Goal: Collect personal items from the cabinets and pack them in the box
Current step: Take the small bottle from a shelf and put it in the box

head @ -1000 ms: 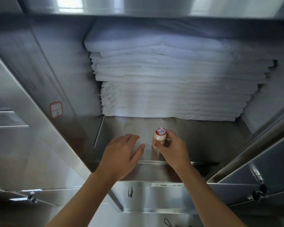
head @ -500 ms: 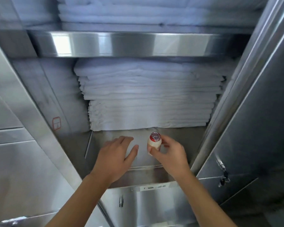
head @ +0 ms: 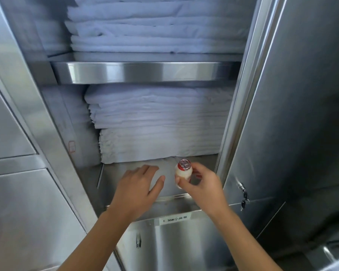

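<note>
The right hand (head: 201,184) pinches a small bottle (head: 183,171) in its fingers, now raised just off the cabinet shelf (head: 125,173). Beside the bottle, the left hand (head: 138,189) rests with fingers spread. The item looks ready for the box, out of view.

One head-worn camera looks forward and slightly down, close into the open steel cabinet (head: 125,72), with both forearms entering from below

Cool, even light falls from the viewer's side, leaving the stacked white linens (head: 157,118) bluish and bright. A broad glare streaks the steel shelf edge (head: 145,72), while the open door (head: 301,114) at right sinks into shadow. Wide-angle distortion bends the cabinet's verticals outward, and the picture is slightly soft throughout.
</note>
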